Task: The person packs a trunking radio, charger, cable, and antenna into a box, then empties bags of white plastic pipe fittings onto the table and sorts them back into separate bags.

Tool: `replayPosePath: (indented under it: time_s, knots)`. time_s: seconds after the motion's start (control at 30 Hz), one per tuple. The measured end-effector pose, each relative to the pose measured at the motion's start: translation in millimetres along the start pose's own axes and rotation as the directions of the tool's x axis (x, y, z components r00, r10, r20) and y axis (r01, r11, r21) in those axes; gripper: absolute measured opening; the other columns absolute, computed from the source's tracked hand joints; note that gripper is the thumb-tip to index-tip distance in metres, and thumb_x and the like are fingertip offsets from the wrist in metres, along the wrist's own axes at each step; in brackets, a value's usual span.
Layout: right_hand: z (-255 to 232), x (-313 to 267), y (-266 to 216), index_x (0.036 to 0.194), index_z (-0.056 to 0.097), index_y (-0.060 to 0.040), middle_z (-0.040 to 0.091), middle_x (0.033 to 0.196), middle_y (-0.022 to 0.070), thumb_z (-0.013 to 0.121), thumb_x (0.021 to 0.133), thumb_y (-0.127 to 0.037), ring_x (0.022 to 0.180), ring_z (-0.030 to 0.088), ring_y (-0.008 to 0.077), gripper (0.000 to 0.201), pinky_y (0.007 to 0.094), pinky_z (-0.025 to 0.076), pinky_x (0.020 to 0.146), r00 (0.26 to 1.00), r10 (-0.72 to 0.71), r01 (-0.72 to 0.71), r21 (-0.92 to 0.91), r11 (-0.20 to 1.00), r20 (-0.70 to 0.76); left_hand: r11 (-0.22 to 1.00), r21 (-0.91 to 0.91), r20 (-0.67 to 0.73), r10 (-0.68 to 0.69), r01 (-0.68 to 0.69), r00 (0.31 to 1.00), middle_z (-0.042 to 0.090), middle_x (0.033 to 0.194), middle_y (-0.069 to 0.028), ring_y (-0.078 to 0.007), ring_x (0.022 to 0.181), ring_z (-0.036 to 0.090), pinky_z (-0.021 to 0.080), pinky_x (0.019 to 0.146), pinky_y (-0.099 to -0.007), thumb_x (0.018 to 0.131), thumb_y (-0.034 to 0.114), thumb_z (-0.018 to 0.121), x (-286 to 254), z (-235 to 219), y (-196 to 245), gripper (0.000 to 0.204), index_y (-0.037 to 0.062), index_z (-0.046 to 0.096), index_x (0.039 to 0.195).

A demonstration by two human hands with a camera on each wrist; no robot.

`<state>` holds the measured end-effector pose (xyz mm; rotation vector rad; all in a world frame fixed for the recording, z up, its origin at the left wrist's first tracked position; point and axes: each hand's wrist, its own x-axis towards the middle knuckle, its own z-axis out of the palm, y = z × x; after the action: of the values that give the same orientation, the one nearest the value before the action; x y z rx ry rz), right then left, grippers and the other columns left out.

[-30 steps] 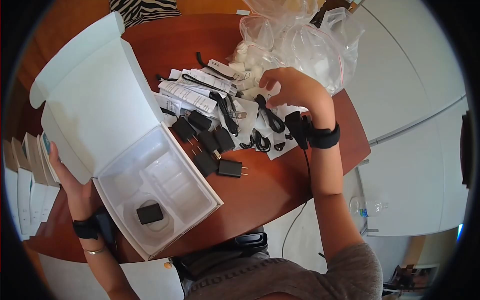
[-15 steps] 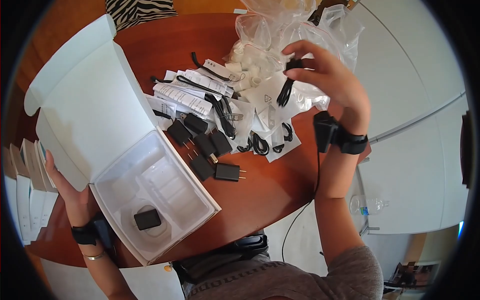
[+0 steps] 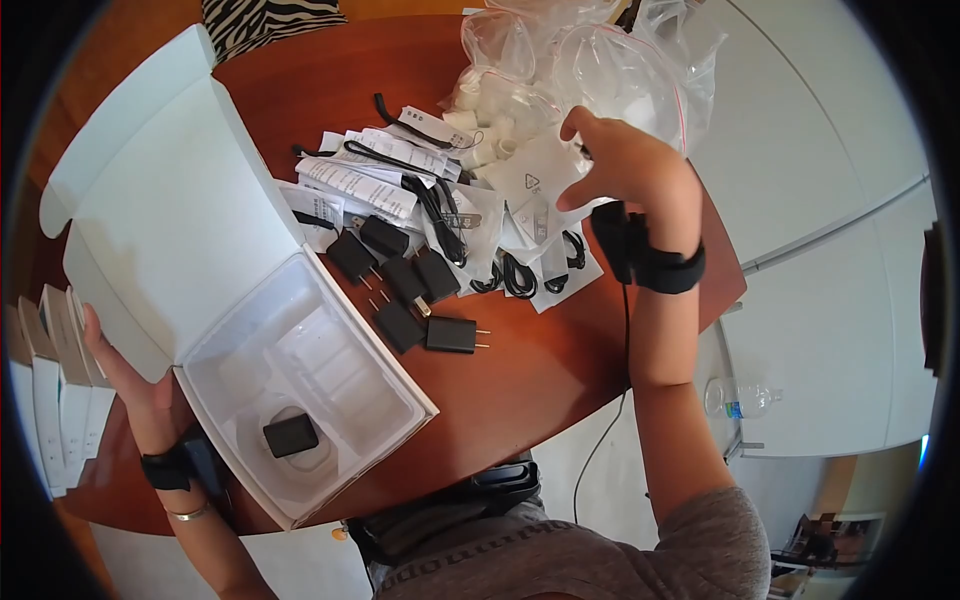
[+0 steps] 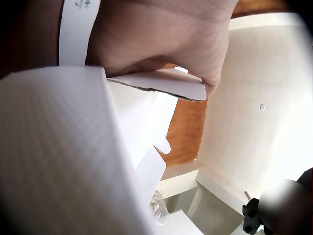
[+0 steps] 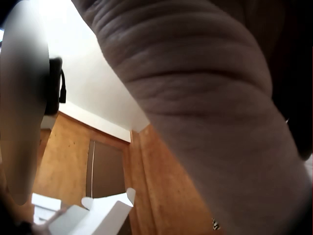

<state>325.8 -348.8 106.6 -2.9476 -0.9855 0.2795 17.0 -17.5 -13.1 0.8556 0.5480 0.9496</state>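
Note:
An open white box tilts over the table's near left side, its tray holding one black adapter. My left hand grips the box at its lid hinge, with a cardboard flap by the fingers in the left wrist view. Above the pile's right side, my right hand has curved fingers around a black cable. Only a bit of this cable shows there; in the right wrist view a black piece appears beside a blurred finger. Several black adapters lie beside the box.
Bagged cables, folded papers and straps cover the table's middle. Clear plastic bags with white parts stand at the back right. White boxes line the left edge. A bottle is beyond the table's right side.
My right hand has picked a black cable off the pile, raised it rightward, then moved back somewhat left and down, hiding most of it. The box and my left hand have shifted slightly left.

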Motion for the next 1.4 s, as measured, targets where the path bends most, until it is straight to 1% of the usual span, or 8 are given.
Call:
replayPosePath:
  time_s: [0.33, 0.7, 0.77, 1.0, 1.13, 1.2, 1.27, 1.4]
  knots:
    - [47.1, 31.7, -1.2, 0.101, 0.048, 0.0064, 0.065, 0.094, 0.0209, 0.089, 0.047, -0.014, 0.094, 0.063, 0.0364, 0.070, 0.0400, 0.052, 0.076, 0.994, -0.012, -0.006, -0.160, 0.987, -0.113, 0.999, 0.026, -0.028, 0.020, -0.019, 0.999, 0.050, 0.128, -0.0058, -0.0197, 0.118, 0.047, 0.038, 0.098, -0.0335, 0.092, 0.051, 0.047, -3.2, 7.3, 0.4, 0.062, 0.0056, 0.043, 0.133]
    - [30.1, 34.7, 23.9, 0.093, 0.060, -0.0013, 0.065, 0.094, 0.0168, 0.077, 0.057, -0.002, 0.092, 0.062, 0.0357, 0.040, 0.0394, 0.051, 0.075, 0.984, -0.121, 0.113, -0.071, 0.991, -0.132, 1.000, 0.027, -0.019, 0.011, -0.010, 1.000, 0.049, 0.129, -0.0061, -0.0204, 0.118, 0.047, 0.038, 0.098, -0.0337, 0.091, 0.050, 0.048, -2.6, 5.9, 0.7, 0.062, 0.0062, 0.043, 0.134]
    - [16.7, 26.9, 25.0, 0.103, 0.056, -0.0027, 0.064, 0.094, 0.0151, 0.076, 0.058, -0.005, 0.086, 0.061, 0.0352, 0.049, 0.0392, 0.049, 0.073, 0.991, -0.095, 0.089, -0.072, 0.993, -0.094, 1.000, 0.024, -0.013, 0.009, -0.009, 1.000, 0.049, 0.129, -0.0061, -0.0202, 0.118, 0.047, 0.037, 0.098, -0.0334, 0.091, 0.051, 0.047, -2.2, 4.9, 0.8, 0.062, 0.0062, 0.043, 0.134]
    - [-18.0, -21.0, -0.9, 0.107, 0.056, -0.0027, 0.061, 0.086, 0.0098, 0.073, 0.070, -0.011, 0.081, 0.058, 0.0187, 0.042, 0.0305, 0.045, 0.069, 0.946, -0.278, 0.304, 0.162, 0.939, -0.167, 1.000, 0.018, -0.025, 0.013, -0.013, 1.000, 0.049, 0.130, -0.0064, -0.0200, 0.119, 0.047, 0.037, 0.099, -0.0332, 0.092, 0.050, 0.047, -7.0, 11.9, 1.6, 0.061, 0.0062, 0.043, 0.134]
    - [-11.8, -50.5, -44.4, 0.098, 0.057, -0.0005, 0.060, 0.081, 0.0009, 0.074, 0.072, -0.009, 0.071, 0.055, 0.0088, 0.032, 0.0236, 0.040, 0.064, 0.782, -0.504, 0.599, 0.668, 0.442, -0.367, 0.999, 0.035, 0.029, 0.015, -0.016, 0.999, 0.050, 0.130, -0.0068, -0.0202, 0.118, 0.048, 0.038, 0.099, -0.0332, 0.093, 0.050, 0.045, -3.7, 4.0, 1.6, 0.060, 0.0060, 0.043, 0.134]
    - [-1.4, -55.7, -64.0, 0.099, 0.057, 0.0018, 0.061, 0.083, 0.0037, 0.076, 0.068, -0.005, 0.075, 0.057, 0.0106, 0.037, 0.0228, 0.041, 0.066, 0.684, -0.660, 0.508, 0.852, 0.128, -0.309, 0.999, 0.029, 0.018, 0.028, -0.028, 0.999, 0.050, 0.130, -0.0071, -0.0204, 0.118, 0.049, 0.039, 0.099, -0.0333, 0.093, 0.050, 0.045, -10.2, 15.6, 1.7, 0.060, 0.0055, 0.043, 0.134]
    - [17.8, -53.0, -82.0, 0.102, 0.057, 0.0026, 0.062, 0.087, 0.0044, 0.077, 0.069, -0.003, 0.080, 0.058, 0.0115, 0.038, 0.0234, 0.042, 0.068, 0.555, -0.784, 0.469, 0.883, 0.020, -0.278, 0.999, 0.040, -0.029, 0.022, -0.021, 0.999, 0.051, 0.130, -0.0072, -0.0204, 0.118, 0.049, 0.039, 0.098, -0.0334, 0.093, 0.050, 0.045, -21.6, 32.9, 0.8, 0.060, 0.0053, 0.043, 0.134]
    - [51.7, -55.3, -116.7, 0.112, 0.053, -0.0020, 0.063, 0.081, 0.0087, 0.069, 0.079, -0.006, 0.072, 0.062, 0.0145, 0.037, 0.0254, 0.045, 0.063, 0.597, -0.802, 0.541, 0.750, 0.381, -0.023, 0.997, 0.048, 0.077, 0.060, -0.064, 0.995, 0.051, 0.128, -0.0065, -0.0199, 0.117, 0.049, 0.040, 0.097, -0.0337, 0.092, 0.050, 0.046, -8.8, 12.6, 0.1, 0.061, 0.0061, 0.044, 0.133]
